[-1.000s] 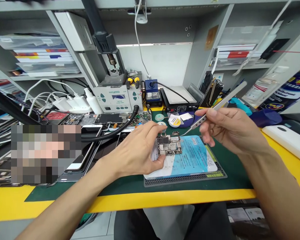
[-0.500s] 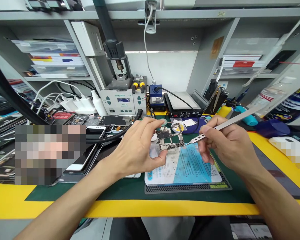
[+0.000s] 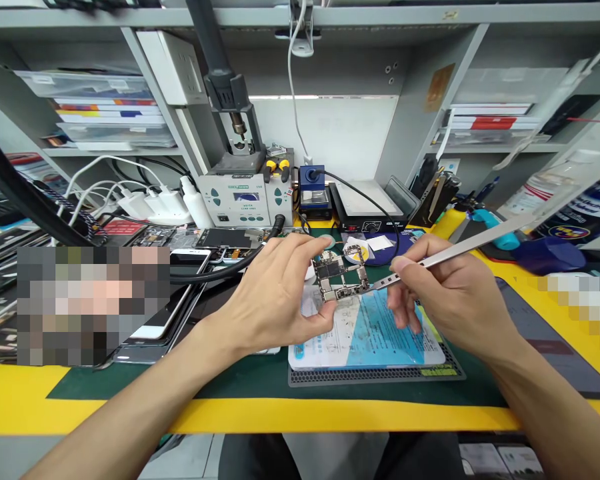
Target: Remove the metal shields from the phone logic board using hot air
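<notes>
A small phone circuit board [image 3: 335, 275] is pinched along its left side between the thumb and fingers of my left hand [image 3: 275, 300]. It is held tilted above a white and blue pad [image 3: 380, 333]. My right hand [image 3: 440, 293] is closed pen-like around silver metal tweezers [image 3: 455, 252] with square holes near the front. Their tip meets the board's lower right corner; whether it touches cannot be made out. Under the pad lies a dark perforated mat [image 3: 370, 381].
Behind my hands stand a hot air station [image 3: 245, 200], a soldering unit [image 3: 313, 187] and a black-framed heating plate [image 3: 373, 207]. White and dark phones [image 3: 165, 313] lie at left beneath a black hose [image 3: 220, 273]. Bottles [image 3: 550, 180] stand at right, near a dark flat panel [image 3: 550, 340].
My right hand has shifted slightly left, and the tweezers' tip sits further in at the board's lower right corner. My left hand and the board stay nearly still. The camera view has shifted a little.
</notes>
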The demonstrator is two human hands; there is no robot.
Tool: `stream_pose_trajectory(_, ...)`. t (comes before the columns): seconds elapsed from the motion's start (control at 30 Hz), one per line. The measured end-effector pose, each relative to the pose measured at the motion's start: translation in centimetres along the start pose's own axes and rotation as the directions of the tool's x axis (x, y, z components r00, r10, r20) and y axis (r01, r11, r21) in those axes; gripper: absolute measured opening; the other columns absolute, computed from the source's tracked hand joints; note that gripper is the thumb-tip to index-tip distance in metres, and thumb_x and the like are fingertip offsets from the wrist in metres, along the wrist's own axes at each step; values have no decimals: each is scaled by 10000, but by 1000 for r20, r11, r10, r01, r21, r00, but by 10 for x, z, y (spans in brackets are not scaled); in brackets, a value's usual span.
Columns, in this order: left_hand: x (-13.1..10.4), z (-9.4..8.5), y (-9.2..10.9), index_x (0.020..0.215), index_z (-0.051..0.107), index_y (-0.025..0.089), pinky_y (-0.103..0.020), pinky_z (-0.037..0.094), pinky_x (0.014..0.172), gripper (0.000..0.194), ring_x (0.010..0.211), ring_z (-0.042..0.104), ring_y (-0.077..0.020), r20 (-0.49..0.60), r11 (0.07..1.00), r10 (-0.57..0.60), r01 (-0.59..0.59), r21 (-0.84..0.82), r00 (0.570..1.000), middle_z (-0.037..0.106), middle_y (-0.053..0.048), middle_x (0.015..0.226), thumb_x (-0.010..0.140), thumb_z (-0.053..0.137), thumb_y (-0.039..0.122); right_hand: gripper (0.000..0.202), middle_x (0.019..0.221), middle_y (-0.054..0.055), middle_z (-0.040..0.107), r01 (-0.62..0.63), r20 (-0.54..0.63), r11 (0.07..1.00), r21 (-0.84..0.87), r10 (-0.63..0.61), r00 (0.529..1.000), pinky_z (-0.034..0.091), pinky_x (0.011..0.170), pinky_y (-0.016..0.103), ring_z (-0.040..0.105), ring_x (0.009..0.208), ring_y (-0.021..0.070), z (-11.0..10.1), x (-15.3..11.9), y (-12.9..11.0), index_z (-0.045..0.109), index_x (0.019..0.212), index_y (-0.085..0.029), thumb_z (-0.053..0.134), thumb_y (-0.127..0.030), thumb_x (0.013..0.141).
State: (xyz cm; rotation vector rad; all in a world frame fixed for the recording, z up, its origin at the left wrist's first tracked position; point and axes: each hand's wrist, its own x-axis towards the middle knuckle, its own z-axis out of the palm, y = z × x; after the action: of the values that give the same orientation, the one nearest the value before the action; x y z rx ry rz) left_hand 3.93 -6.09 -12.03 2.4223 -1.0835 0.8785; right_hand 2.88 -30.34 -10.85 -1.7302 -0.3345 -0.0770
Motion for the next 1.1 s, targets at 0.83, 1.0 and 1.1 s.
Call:
stream_pose_trajectory(0.83, -1, 3, -1, 1325, 465, 70, -440, 535, 851, 683, 915, 628, -246, 17, 978, -158, 159, -135, 987, 630, -145, 1119, 752, 725, 335, 213, 664, 14, 747, 263, 37, 926, -272, -264, 964, 544, 428, 247, 678, 500, 146, -4, -2, 3, 764, 819, -229, 717, -400, 936)
stream_pose_trajectory(1.0, -1, 4, -3, 1343, 432, 132, -402, 539, 851, 722, 905, 616, -199, 95, 908, -290, 305, -287, 952, 613, -88, 1119, 736, 756, 352, 288, 595, 18, 725, 204, 60, 946, -251, -195, 979, 532, 399, 258, 647, 445, 150, -7, 0, 0, 768, 847, -211, 680, -464, 953)
stream_pose_trajectory(1.1, 0, 3, -2, 1329, 443, 161, -404, 534, 871, 706, 916, 623, -193, 153, 842, -370, 400, -362, 916, 617, -74, 1122, 740, 772, 369, 334, 592, 20, 716, 179, 59, 960, -216, -170, 984, 518, 399, 261, 631, 430, 143, -8, 1, -2, 758, 843, -204, 650, -495, 968)
